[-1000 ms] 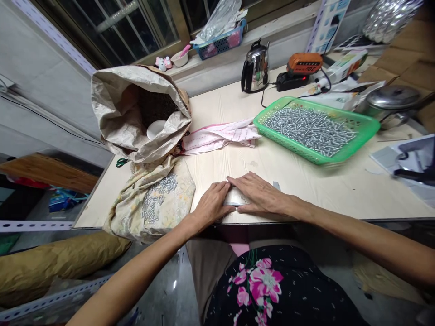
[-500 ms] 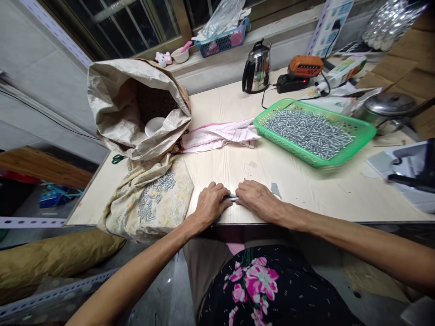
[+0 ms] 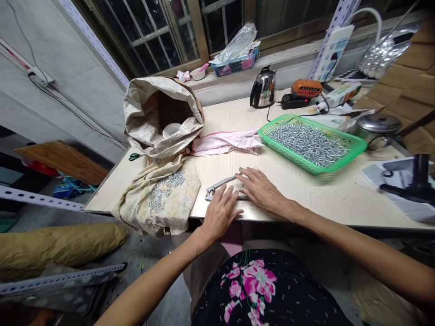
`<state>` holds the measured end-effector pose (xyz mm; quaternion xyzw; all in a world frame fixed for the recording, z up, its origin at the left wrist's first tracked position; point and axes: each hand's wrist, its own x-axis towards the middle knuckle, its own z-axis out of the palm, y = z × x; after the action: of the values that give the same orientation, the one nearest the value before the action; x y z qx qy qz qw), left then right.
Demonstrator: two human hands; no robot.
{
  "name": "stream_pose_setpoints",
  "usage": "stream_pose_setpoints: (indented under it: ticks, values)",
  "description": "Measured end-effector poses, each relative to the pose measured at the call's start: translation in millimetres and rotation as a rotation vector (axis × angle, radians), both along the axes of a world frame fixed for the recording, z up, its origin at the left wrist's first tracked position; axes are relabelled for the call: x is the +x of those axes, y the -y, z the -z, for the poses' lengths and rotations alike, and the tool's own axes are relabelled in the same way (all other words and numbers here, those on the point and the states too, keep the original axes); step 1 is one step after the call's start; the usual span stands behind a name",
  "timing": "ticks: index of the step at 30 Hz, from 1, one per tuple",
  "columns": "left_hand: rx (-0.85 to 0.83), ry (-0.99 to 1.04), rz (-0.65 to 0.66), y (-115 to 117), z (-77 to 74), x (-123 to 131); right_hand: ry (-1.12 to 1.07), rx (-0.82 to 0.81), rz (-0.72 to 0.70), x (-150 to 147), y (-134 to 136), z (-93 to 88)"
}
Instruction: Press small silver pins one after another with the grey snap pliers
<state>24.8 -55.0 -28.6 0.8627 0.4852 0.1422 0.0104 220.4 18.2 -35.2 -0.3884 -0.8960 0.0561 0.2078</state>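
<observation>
A slim grey metal tool (image 3: 221, 183) lies on the pale table near its front edge, its two long parts spread at an angle. My left hand (image 3: 222, 212) rests at the front side of the tool with fingers spread and nothing gripped. Over the tool's right end lies my right hand (image 3: 260, 188), fingers stretched out, covering part of it. Left of the hands, small metal pins (image 3: 163, 190) are scattered on a floral cloth (image 3: 183, 206). Many more pins fill a green basket (image 3: 314, 169) at the right.
An open sack (image 3: 136, 108) with a white bowl (image 3: 171, 130) stands at the back left beside green-handled scissors (image 3: 135, 156). A pink-white cloth (image 3: 227, 142), steel kettle (image 3: 264, 87), orange battery (image 3: 306, 88) and lidded pot (image 3: 379, 124) are farther back.
Both hands have opened from their closed grip on the tool, which now shows between them. My left hand has moved toward the front edge. The camera view has shifted.
</observation>
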Motion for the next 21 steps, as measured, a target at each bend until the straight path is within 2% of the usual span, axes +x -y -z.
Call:
stream_pose_setpoints:
  ticks: [6, 9, 13, 15, 18, 21]
  values:
    - [-0.021, 0.043, 0.007, 11.2, 20.6, 25.7, 0.19, 0.006, -0.016, -27.5, -32.0, -2.1]
    - [-0.029, 0.131, -0.004, 9.7, 20.7, 29.6, 0.217, -0.01, -0.06, -35.7, -58.0, -5.8]
    - [-0.063, 0.225, -0.008, 6.6, 17.7, 29.8, 0.149, -0.085, -0.064, -34.1, -83.9, -7.5]
    - [-0.077, 0.245, -0.005, 5.7, 18.5, 28.4, 0.131, -0.125, -0.036, -32.7, -84.7, -10.7]
    - [-0.08, 0.248, 0.026, 5.9, 23.2, 25.0, 0.105, -0.122, -0.042, -38.1, -67.7, -24.7]
    - [-0.117, 0.24, 0.078, 6.0, 28.7, 22.9, 0.167, -0.102, -0.228, -56.7, -40.1, -45.4]
